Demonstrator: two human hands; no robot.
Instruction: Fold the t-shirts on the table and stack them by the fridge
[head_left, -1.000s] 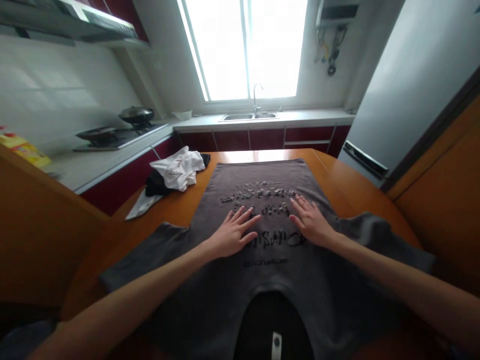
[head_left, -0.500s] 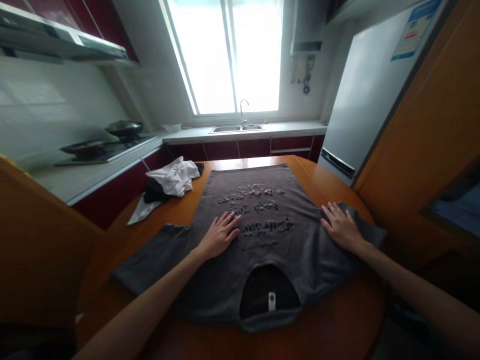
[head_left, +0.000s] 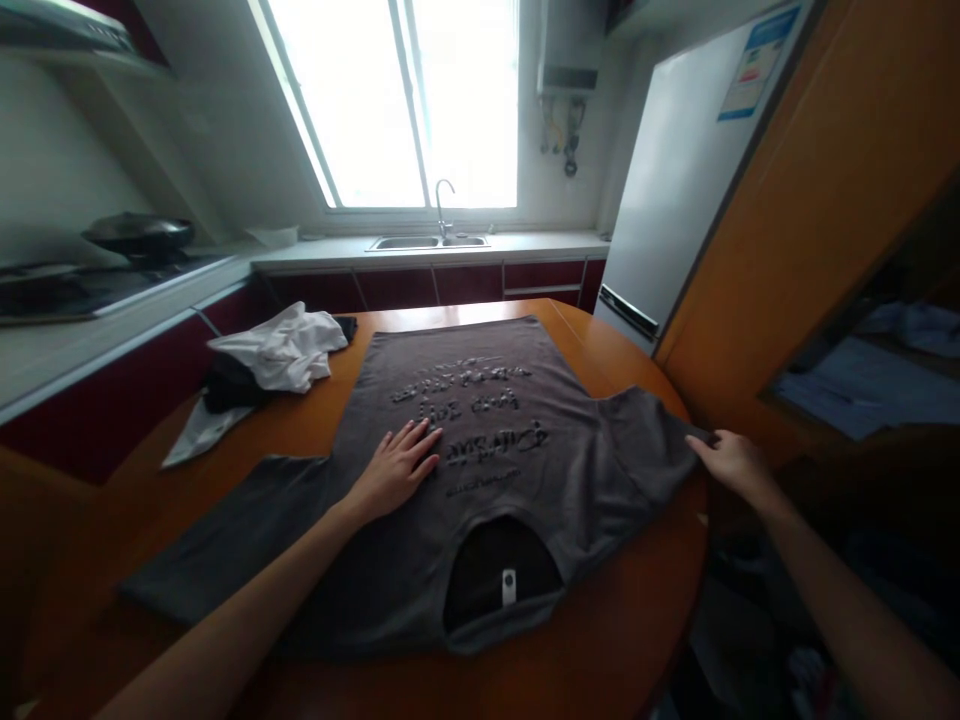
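A grey T-shirt (head_left: 570, 440) with dark lettering lies spread on a round wooden table (head_left: 622, 350), its neckline toward me and a white label showing inside the collar. My left hand (head_left: 397, 468) rests flat on the printed chest, fingers outstretched. At the right edge of the table, my right hand (head_left: 731, 462) pinches the hem of the right-side sleeve between thumb and fingers. That sleeve is drawn out over the edge. The other sleeve lies on the table beyond my left forearm.
A crumpled heap of white and black clothes (head_left: 281, 350) sits at the table's far left. Behind the table runs a counter with a sink (head_left: 427, 242). A stove with a lidded pan (head_left: 139, 235) stands left, a fridge (head_left: 675, 190) right.
My right hand has gone from lying flat on the sleeve to gripping its hem, further right. My left hand stays on the chest. The view has turned rightward.
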